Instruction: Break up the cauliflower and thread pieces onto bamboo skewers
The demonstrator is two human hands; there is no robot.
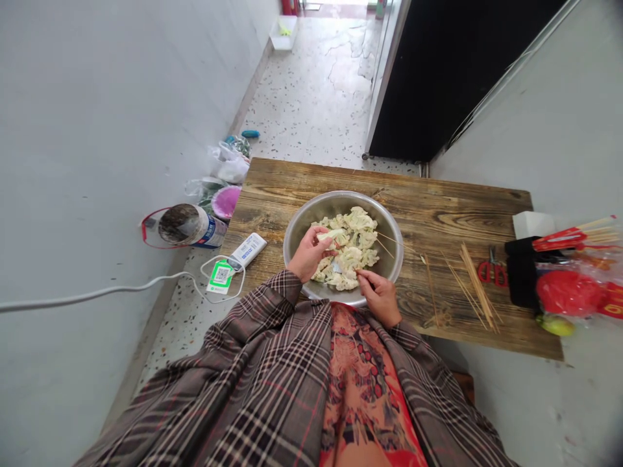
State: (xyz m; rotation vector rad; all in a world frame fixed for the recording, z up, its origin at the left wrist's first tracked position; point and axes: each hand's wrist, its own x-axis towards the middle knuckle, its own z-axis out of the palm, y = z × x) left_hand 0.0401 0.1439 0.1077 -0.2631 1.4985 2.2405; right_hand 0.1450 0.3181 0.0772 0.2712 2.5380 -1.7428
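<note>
The left hand (306, 256) grips a pale floret (329, 239) between thumb and fingers, just left of the centre of the frame. The right hand (382, 299) has its fingertips drawn together in a narrow pinch; whether a thin stick lies between them cannot be told. The governing relation: the held floret lies up and to the left of the right fingertips, near but apart from them. Both hands are over the near part of the metal bowl (389, 261), above further florets (361, 219). Two thin sticks (385, 249) project toward the bowl's right side. On the counter (438, 217), right of centre, a stick bundle (477, 285) has its long axis running from upper left to lower right; the right hand is nearer to it.
</note>
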